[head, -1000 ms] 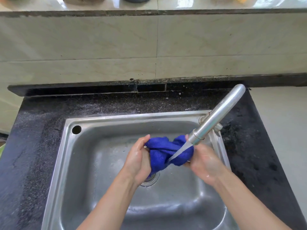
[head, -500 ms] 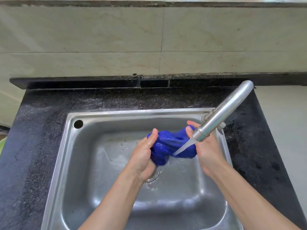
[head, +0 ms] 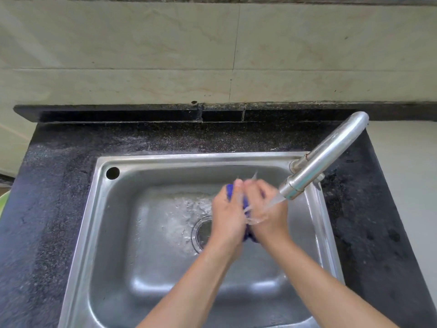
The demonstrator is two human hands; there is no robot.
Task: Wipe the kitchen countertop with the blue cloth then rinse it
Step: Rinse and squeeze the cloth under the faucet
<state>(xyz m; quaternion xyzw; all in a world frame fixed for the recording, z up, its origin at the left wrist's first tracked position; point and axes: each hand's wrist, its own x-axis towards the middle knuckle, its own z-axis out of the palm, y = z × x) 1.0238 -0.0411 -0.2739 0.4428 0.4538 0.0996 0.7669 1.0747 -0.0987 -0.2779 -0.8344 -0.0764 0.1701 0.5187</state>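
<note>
Bright light, glare on sink (head: 189,157), blurred left hand (head: 228,217) and right hand (head: 268,209), bowed edges.

The curved steel faucet spout (head: 324,159) slants from the rear right corner of the stainless steel sink (head: 123,233) over its right half, leaving free passage through the basin's left half and above the black speckled desk (head: 54,197) along its left edge.

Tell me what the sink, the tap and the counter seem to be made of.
Sink: likely stainless steel, brushed; grey with soft, blurred reflections. Tap: smooth shiny metal, perhaps steel or chrome plating; sharp highlights. Counter: dark speckled stone, probably granite or an imitation; fine pale flecks.
</note>
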